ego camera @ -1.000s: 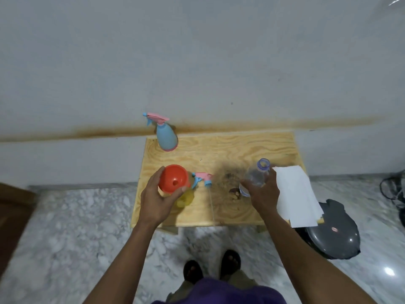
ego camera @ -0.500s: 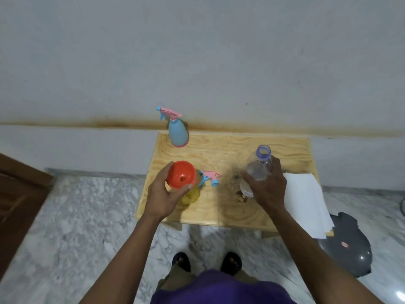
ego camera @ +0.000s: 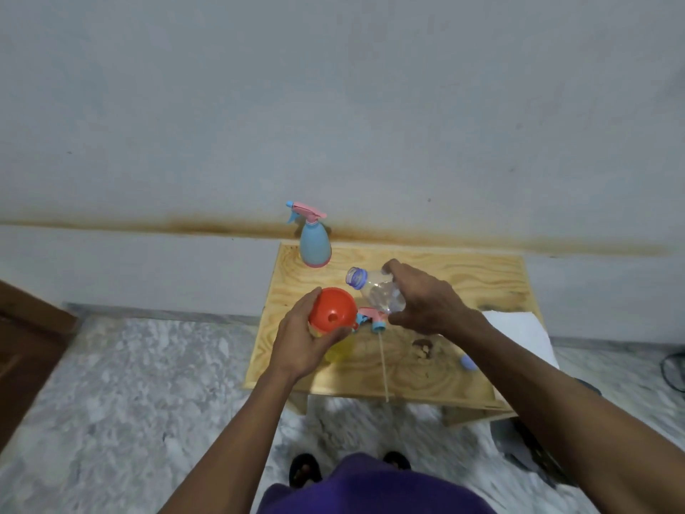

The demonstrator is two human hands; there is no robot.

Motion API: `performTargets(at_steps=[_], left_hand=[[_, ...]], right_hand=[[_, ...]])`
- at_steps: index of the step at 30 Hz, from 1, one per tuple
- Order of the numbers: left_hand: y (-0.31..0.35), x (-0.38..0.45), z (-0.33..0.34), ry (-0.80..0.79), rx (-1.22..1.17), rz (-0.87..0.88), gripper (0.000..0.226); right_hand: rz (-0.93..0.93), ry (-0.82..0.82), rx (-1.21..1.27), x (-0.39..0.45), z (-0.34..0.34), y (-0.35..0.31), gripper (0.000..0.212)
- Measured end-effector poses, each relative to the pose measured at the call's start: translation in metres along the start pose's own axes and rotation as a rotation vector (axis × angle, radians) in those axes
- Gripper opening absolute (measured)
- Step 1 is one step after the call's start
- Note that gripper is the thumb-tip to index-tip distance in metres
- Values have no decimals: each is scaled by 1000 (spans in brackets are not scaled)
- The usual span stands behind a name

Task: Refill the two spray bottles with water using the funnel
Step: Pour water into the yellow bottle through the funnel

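My left hand [ego camera: 302,337] grips an orange funnel [ego camera: 332,307] seated in the neck of a yellow spray bottle [ego camera: 338,352] on the wooden table [ego camera: 463,276]. My right hand [ego camera: 426,302] holds a clear water bottle [ego camera: 378,291], uncapped and tilted left, its blue-ringed mouth just above and right of the funnel's rim. A pink and blue spray head [ego camera: 372,317] with its long dip tube lies on the table beside the yellow bottle. A blue spray bottle [ego camera: 314,243] with its pink head on stands upright at the table's far left corner.
A small blue cap [ego camera: 469,362] lies on the table by my right forearm. White paper [ego camera: 519,333] covers the table's right end. A dark grey object [ego camera: 533,450] lies on the marble floor at the right. A wall rises just behind the table. A brown door edge [ego camera: 22,350] is at the left.
My right hand has lifted the water bottle off the table, carried it left and tilted its mouth toward the funnel. My left hand stays on the funnel.
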State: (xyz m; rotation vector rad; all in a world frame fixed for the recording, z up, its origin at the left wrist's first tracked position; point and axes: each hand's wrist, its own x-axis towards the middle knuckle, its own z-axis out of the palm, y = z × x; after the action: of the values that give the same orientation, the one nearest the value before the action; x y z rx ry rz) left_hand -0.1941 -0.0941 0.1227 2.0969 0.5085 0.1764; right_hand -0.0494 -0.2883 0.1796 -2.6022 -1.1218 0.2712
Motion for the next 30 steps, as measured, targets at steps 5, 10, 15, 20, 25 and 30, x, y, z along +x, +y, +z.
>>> performTargets(at_steps=[5,10,15,20,25,30], left_hand=[[0,3,-3,-30,7,-4,93],[-1,5,-4,-31,43,4,93],[1,4,-5,-40,42,6,92],[2,5,-6,-43,55,13,91],[5,4,-7,-46,30,14,90],[3,4,-7,-44,37,6,93]], right_hand=[[9,-100,-271,2,-1,-10,73],[-18,-129,-395,1,0,-17,78],[7,-151,-447,0,3,-20,79],[3,-152,-496,0,4,-25,81],[4,-161,-519,2,3,-25,86],[0,-166,-530,3,3,-25,87]])
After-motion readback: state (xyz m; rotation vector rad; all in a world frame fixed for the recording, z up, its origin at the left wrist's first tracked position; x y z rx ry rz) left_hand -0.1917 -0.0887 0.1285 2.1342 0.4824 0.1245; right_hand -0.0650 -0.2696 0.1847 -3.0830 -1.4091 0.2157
